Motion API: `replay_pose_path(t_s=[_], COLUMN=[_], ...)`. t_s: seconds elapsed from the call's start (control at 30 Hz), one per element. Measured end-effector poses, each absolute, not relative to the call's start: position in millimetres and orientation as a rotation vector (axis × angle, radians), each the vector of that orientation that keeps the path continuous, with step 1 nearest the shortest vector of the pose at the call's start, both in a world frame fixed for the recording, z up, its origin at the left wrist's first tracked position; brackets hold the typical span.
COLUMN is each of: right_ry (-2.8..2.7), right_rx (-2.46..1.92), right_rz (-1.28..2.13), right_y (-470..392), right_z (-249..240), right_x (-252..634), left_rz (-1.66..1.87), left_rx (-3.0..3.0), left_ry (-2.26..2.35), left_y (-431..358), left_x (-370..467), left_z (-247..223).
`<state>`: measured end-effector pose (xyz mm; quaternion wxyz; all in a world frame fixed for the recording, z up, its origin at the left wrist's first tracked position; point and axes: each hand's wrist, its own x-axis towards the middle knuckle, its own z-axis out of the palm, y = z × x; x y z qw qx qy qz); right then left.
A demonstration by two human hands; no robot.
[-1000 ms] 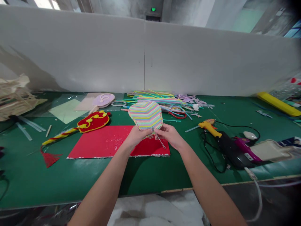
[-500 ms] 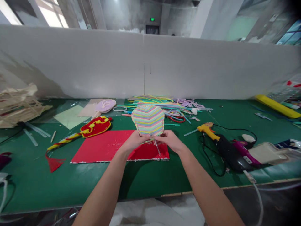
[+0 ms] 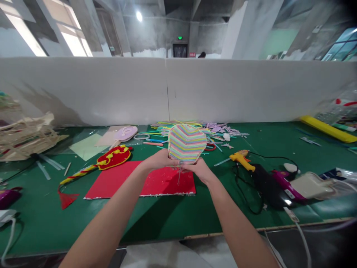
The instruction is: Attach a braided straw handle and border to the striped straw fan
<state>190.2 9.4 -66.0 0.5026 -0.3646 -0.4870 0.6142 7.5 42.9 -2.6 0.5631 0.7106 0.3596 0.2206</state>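
Note:
A rounded hand fan with pastel chevron stripes of pink, yellow, green and purple stands upright in front of me. My left hand grips its lower left edge. On the lower right, my right hand is closed on the same fan, with some fingers hidden behind it. Thin loose strands hang below its bottom edge between the hands. Under them a red board with a rough white edge lies on the green table.
To the left are a red fan with yellow trim and tassel, a lilac fan and a pale green sheet. Pipe cleaners pile up behind. A yellow glue gun with cables lies right; a white partition stands behind.
The striped fan and both hands have shifted right and now tilt slightly. My view has tipped upward, showing more of the room above the partition.

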Motion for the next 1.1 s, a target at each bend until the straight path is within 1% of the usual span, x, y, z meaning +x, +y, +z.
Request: replay_pose_path(t_s=[0.2,0.4,0.6,0.77,0.93,1.1], right_ry=[-1.101,-1.025,-0.94,-0.862,-0.813,-0.738], right_rx=[-0.877,-0.858,-0.858,-0.86,-0.878,-0.87], right_rz=[1.381,1.324,1.239,1.193,1.28,1.324], right_y=[14,15,17,15,9,8], right_z=[-68,-71,-70,-67,-61,-57], right_x=[191,186,185,183,183,183], left_rz=[0.254,0.283,0.544,0.892,1.228,1.371], left_rx=[1.613,1.489,1.233,1.006,0.821,0.761], left_ry=[0.97,1.134,1.181,1.161,1.079,1.021], left_y=[61,47,11,-13,-29,-32], left_x=[5,10,33,65,98,115], left_z=[7,19,18,-8,-39,-58])
